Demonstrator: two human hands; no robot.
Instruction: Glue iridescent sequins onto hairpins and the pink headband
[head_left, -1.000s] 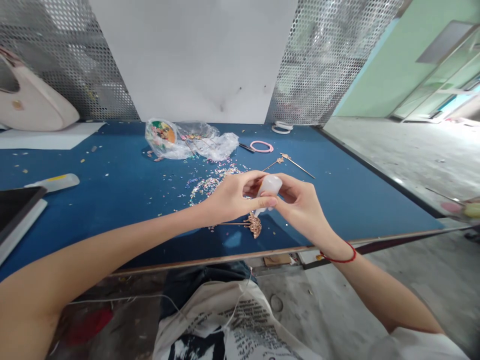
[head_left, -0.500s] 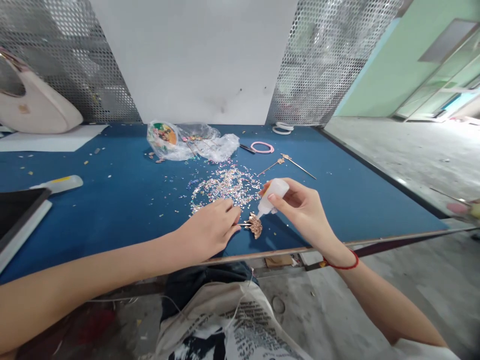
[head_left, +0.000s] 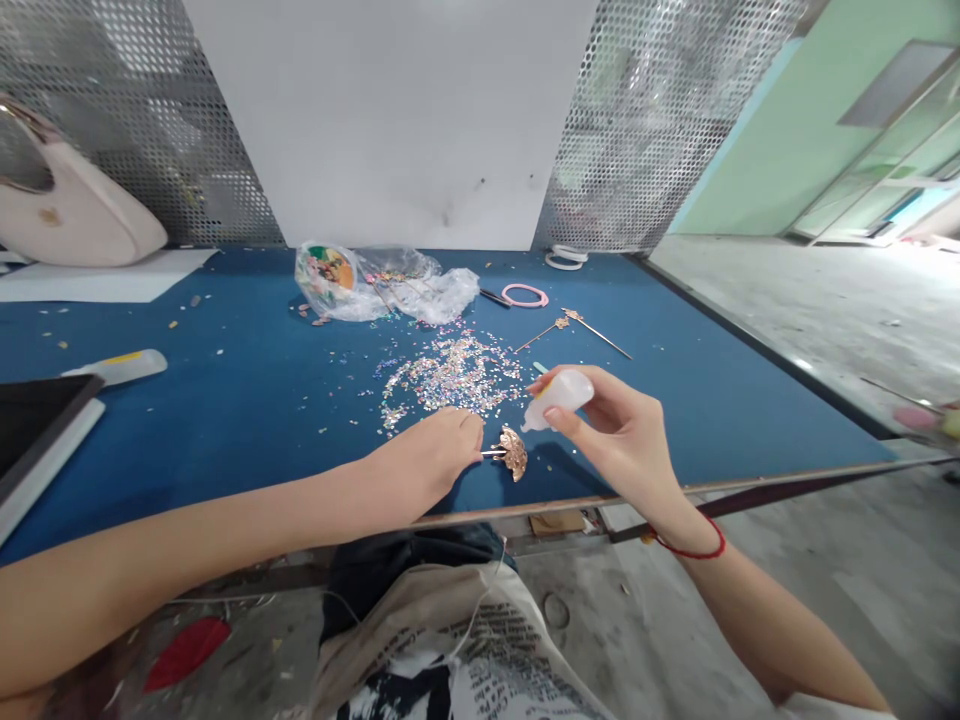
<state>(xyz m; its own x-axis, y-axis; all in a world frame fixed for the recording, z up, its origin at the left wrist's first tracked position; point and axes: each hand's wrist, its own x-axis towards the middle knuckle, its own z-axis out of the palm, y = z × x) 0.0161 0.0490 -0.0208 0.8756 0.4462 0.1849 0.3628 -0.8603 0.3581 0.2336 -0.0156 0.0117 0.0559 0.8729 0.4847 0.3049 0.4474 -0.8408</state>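
My left hand point(head_left: 427, 465) rests on the blue table top point(head_left: 225, 370) with its fingers closed over the thin stem of a rose-gold filigree hairpin point(head_left: 512, 453). The ornament end sticks out past the fingertips and lies on the table. My right hand point(head_left: 619, 425) holds a translucent white plastic glue bottle point(head_left: 560, 397) between fingers and thumb, tilted with its nozzle down to the left. The nozzle sits just above and apart from the ornament. A loose patch of glitter sequins point(head_left: 450, 375) lies just beyond my left fingertips.
Beyond the sequins lie a crumpled plastic bag point(head_left: 390, 290), a pink band point(head_left: 524, 295) and two thin gold hairpins point(head_left: 577, 330). A black tablet point(head_left: 34, 440) and a white tube point(head_left: 120, 367) lie at left. A table edge point(head_left: 637, 497) runs in front of my arms.
My right hand has lifted the bottle up and rightward from the ornament, and the bottle now lies flatter. My left hand has separated from the right and lowered onto the table.
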